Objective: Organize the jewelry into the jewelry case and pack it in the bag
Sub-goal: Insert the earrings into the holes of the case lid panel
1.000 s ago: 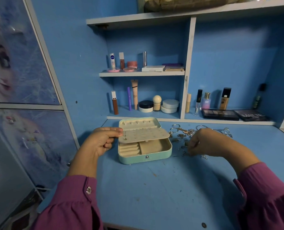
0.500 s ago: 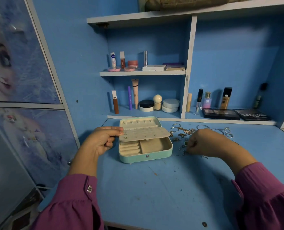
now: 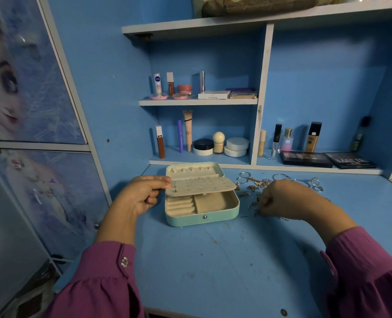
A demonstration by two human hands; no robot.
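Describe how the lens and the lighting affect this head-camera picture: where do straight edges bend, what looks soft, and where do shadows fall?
Head view: wide-angle distortion bows the shelf boards and leans the cabinet door frame; the poster at the left edge is smeared; the jewelry pile is too fine to resolve; the left hand and right hand cast soft shadows on the desk.

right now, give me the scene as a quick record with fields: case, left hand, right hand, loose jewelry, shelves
case: mint jewelry case open on the blue desk, cream perforated flap lifted over its compartments
left hand: left hand pinches the flap's left edge
right hand: right hand curled over the pile, fingertips hidden
loose jewelry: loose jewelry, rings and chains right of the case
shelves: cosmetics behind the case
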